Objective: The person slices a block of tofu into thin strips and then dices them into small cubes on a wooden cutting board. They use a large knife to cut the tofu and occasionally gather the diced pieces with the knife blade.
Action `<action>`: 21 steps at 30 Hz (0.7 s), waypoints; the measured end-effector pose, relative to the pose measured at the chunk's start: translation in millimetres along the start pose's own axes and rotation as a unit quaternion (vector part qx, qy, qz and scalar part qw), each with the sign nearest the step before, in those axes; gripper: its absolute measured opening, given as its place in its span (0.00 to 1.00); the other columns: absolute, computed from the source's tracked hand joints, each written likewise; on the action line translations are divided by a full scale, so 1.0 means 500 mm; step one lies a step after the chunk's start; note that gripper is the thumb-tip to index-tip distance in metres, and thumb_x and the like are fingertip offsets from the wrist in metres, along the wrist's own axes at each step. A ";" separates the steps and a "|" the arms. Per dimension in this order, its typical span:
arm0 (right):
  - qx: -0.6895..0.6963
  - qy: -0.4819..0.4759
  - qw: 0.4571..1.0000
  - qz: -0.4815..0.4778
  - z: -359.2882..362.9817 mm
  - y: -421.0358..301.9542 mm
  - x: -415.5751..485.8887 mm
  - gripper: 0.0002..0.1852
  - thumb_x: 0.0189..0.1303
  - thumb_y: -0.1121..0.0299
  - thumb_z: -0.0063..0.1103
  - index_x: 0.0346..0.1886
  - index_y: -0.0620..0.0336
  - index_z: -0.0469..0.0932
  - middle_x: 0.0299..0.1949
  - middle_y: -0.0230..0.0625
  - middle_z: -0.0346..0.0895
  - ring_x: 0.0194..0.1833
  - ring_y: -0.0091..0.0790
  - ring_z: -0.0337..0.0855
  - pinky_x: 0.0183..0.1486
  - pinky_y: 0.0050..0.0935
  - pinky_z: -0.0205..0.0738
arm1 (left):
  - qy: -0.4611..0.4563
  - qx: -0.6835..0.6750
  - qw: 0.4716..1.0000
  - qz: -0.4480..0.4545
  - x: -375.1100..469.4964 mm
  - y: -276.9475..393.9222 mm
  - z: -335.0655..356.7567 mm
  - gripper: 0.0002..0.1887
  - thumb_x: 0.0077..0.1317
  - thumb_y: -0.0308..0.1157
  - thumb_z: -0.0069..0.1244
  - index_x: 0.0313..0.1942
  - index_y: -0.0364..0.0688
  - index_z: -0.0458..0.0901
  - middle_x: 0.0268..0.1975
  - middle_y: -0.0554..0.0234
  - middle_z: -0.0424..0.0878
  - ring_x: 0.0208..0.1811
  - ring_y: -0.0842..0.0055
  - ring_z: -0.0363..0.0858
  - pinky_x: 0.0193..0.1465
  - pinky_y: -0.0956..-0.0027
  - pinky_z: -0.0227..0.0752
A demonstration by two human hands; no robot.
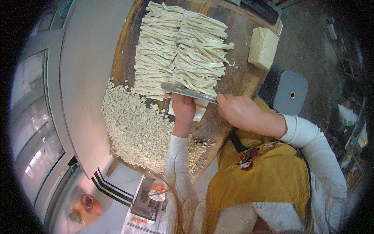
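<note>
In my right hand (241, 112) is the handle of a kitchen knife, its broad blade (190, 93) reaching left past the fingertips of my other hand. My left hand (184, 108) presses a flat pale slab (200, 112) against the wooden cutting board (242, 67), fingers close together. Which of dough or tofu this is, I cannot tell. Beyond the blade lie two side-by-side rows of long pale strips (159, 46). A broad heap of small pale cubes (134, 128) spreads around my left forearm. The cutting edge's contact is hidden.
At the board's far right edge stands a thick pale block (263, 48). A grey rounded stool or lid (290, 92) is beside the board, right of my yellow apron (263, 172). A pale panel (84, 87) borders the left side. Plastic bags (86, 209) lie at lower left.
</note>
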State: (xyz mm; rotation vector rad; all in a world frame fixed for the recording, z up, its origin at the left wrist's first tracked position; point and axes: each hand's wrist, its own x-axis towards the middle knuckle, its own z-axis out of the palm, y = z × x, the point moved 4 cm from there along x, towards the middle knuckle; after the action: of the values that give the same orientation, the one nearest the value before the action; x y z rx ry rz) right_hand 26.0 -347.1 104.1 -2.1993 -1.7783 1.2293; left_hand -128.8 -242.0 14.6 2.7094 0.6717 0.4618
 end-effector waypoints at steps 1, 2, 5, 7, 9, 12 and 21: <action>0.006 0.045 0.999 -0.009 -0.006 -0.001 -0.001 0.07 0.62 0.71 0.51 0.39 0.66 0.71 0.29 0.51 0.81 0.29 0.53 0.86 0.28 0.47 0.82 | 0.013 -0.014 1.000 0.000 -0.001 0.000 -0.002 0.14 0.55 0.23 0.53 0.43 0.33 0.79 0.47 0.47 0.77 0.53 0.50 0.74 0.58 0.47 0.68; 0.007 0.049 0.999 -0.010 -0.006 -0.003 -0.003 0.07 0.62 0.71 0.51 0.38 0.67 0.71 0.29 0.51 0.81 0.29 0.53 0.86 0.28 0.47 0.82 | 0.000 -0.021 1.000 -0.008 -0.003 -0.001 -0.001 0.13 0.54 0.22 0.53 0.42 0.33 0.80 0.47 0.46 0.77 0.52 0.49 0.75 0.58 0.47 0.69; -0.025 0.061 0.997 -0.027 -0.009 -0.011 -0.009 0.07 0.62 0.71 0.50 0.38 0.66 0.71 0.28 0.50 0.81 0.29 0.52 0.86 0.28 0.47 0.81 | -0.015 -0.027 0.999 -0.018 -0.005 -0.002 0.002 0.13 0.53 0.22 0.53 0.41 0.33 0.80 0.46 0.45 0.78 0.51 0.48 0.76 0.56 0.47 0.71; -0.021 0.058 0.998 -0.028 -0.009 -0.014 -0.010 0.07 0.62 0.72 0.51 0.37 0.66 0.72 0.28 0.50 0.81 0.28 0.52 0.86 0.27 0.46 0.81 | -0.004 -0.025 1.000 -0.014 -0.006 -0.002 0.000 0.14 0.53 0.22 0.54 0.41 0.33 0.80 0.46 0.45 0.78 0.51 0.47 0.76 0.55 0.48 0.72; -0.007 0.022 1.000 -0.015 -0.003 -0.013 -0.006 0.06 0.61 0.72 0.51 0.37 0.66 0.72 0.27 0.50 0.81 0.28 0.51 0.86 0.27 0.46 0.81 | -0.006 -0.043 0.999 -0.017 -0.008 -0.003 -0.002 0.17 0.48 0.21 0.54 0.42 0.33 0.78 0.45 0.42 0.78 0.50 0.44 0.76 0.53 0.48 0.72; 0.009 0.079 0.997 -0.020 -0.009 -0.015 -0.003 0.06 0.61 0.72 0.51 0.38 0.66 0.72 0.26 0.49 0.80 0.28 0.49 0.86 0.27 0.44 0.81 | -0.004 -0.035 0.999 0.008 -0.010 0.001 -0.008 0.17 0.49 0.22 0.56 0.42 0.34 0.79 0.46 0.42 0.79 0.50 0.45 0.77 0.51 0.49 0.74; -0.020 0.065 0.997 -0.028 0.035 -0.009 -0.013 0.06 0.60 0.72 0.51 0.35 0.67 0.71 0.24 0.48 0.80 0.28 0.49 0.86 0.27 0.44 0.81 | 0.000 -0.039 0.999 -0.007 -0.028 -0.004 -0.011 0.15 0.52 0.22 0.55 0.42 0.35 0.78 0.48 0.44 0.77 0.46 0.46 0.77 0.47 0.49 0.74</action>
State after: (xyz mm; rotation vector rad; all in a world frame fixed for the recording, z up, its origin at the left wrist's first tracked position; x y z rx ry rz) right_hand 11.9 -358.2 97.8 -2.1796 -1.8143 1.0247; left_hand -143.2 -246.0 15.6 2.6301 0.6586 0.4747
